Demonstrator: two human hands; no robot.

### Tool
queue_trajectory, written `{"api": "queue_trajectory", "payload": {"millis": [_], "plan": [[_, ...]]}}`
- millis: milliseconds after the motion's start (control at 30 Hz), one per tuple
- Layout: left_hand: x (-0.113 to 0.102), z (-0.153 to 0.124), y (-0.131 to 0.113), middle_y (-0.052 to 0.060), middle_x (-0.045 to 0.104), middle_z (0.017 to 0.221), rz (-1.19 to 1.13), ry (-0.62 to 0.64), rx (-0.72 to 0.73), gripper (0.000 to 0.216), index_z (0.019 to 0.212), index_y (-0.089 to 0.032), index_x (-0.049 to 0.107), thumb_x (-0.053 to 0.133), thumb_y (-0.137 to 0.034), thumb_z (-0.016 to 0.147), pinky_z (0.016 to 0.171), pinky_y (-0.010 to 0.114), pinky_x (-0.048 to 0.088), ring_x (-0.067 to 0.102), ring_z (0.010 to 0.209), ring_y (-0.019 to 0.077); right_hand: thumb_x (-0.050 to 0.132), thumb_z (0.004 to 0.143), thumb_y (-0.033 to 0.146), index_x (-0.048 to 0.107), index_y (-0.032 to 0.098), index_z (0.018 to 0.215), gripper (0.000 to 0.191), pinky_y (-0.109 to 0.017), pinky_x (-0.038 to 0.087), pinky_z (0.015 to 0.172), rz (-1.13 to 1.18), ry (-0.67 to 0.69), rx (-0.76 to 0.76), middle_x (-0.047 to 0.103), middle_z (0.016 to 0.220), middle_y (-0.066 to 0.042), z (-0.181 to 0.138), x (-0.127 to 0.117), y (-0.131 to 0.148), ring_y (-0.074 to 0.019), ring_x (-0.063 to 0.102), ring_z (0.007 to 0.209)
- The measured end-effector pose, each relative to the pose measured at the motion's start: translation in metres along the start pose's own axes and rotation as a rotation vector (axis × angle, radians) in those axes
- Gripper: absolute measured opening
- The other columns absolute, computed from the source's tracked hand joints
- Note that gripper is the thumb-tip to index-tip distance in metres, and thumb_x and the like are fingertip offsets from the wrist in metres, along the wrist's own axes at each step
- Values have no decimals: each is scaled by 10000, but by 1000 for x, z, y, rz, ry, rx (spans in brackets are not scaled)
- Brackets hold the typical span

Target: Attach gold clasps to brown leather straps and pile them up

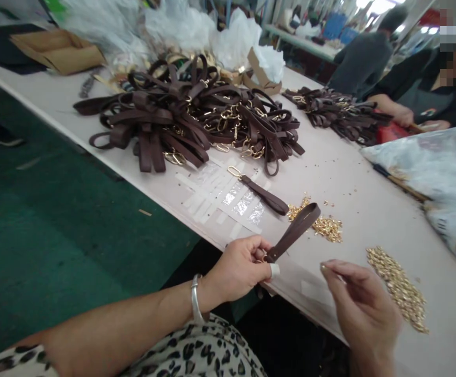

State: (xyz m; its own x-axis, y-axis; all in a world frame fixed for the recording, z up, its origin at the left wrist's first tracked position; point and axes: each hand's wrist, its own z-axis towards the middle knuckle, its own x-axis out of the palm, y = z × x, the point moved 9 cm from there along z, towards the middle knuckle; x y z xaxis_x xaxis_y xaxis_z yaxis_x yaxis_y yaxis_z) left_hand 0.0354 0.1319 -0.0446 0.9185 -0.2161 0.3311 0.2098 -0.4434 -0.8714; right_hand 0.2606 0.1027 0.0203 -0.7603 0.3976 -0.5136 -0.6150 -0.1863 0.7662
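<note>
My left hand (239, 267) is closed round the lower end of a dark brown leather strap (296, 230), which sticks up and to the right over the table edge. A taped fingertip shows by the strap's end. My right hand (359, 301) is pinched shut on a tiny gold piece at its fingertips, a little to the right of the strap. Another brown strap with a gold link (261, 192) lies flat on the table just beyond. Small gold fittings lie in two heaps, one (324, 225) behind the held strap and one (399, 288) right of my right hand.
A big heap of brown straps with gold links (188, 112) covers the middle of the pale table (354, 178). A second heap (338, 112) lies far right, where another person's hands (399, 112) work. Plastic bags, a cardboard box (57, 50) and green floor (55, 225) surround it.
</note>
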Motion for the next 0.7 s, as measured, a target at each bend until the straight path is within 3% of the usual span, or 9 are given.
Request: {"api": "queue_trajectory", "payload": {"millis": [100,200,433,600,700], "plan": [[-1,-1,-4,-33,651,694,81,-20,70,220,875,-162,651,701,-88,675,590,222,491,598,615,110,694,842,152,656,230,969,154,-337,547,832,183,70,-143,707,939,-29,-25,44,48,-188,675,927],[3,-5,-8,-18,672,739,112,-4,137,188,853,-165,654,646,-65,694,613,229,491,616,660,121,659,862,97,653,237,972,177,-287,538,822,152,113,-183,703,954,-11,-29,66,62,-153,676,913],[3,-8,-8,-2,692,738,137,3,169,131,815,-163,657,649,-78,715,594,238,480,634,657,141,663,857,71,654,235,908,172,-265,538,819,111,184,-238,712,940,6,-24,64,71,-142,680,903],[0,-14,-24,-30,656,686,364,-27,310,107,789,-162,674,647,-69,743,567,206,418,564,615,100,649,858,63,655,235,895,175,-268,535,807,4,196,-313,719,930,6,-26,63,82,-140,682,885],[3,-19,-37,-33,656,696,470,-30,420,140,792,-154,685,641,-33,739,599,200,420,565,629,92,660,855,89,653,229,885,143,-276,548,781,56,133,-256,719,914,-7,-29,61,76,-151,689,861]]}}
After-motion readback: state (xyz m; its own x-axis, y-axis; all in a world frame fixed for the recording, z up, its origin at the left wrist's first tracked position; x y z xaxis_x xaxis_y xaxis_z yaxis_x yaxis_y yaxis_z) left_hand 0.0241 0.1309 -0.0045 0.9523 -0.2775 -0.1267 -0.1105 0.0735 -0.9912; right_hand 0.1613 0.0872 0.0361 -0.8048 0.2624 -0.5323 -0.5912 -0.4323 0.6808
